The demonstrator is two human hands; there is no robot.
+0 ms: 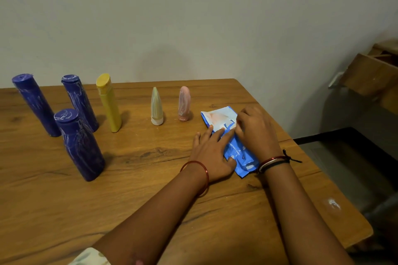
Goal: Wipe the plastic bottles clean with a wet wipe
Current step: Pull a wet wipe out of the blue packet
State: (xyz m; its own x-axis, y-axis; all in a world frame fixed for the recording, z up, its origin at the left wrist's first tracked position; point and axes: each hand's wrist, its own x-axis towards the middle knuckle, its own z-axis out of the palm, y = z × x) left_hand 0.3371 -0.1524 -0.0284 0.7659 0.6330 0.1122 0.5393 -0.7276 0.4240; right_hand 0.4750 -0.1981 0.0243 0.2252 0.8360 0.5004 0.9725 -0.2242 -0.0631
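A blue pack of wet wipes point(219, 116) lies flat on the wooden table point(137, 191) at the right. My left hand point(212, 153) presses on it with straight fingers. My right hand point(254, 128) has its fingers curled and pinches at the pack's top, near the flap. Three dark blue bottles stand at the left, streaked with white: one far left point(35, 104), one behind point(80, 103), one nearest point(80, 145). A yellow bottle point(109, 103), a pale green tube point(156, 106) and a pink tube point(184, 103) stand in a row towards the pack.
The table ends at its right edge point(336, 183), just past the pack; beyond it lie a dark floor and cardboard boxes point(372, 75). A plain wall runs behind the table. A white smear point(333, 203) marks the table near the right corner.
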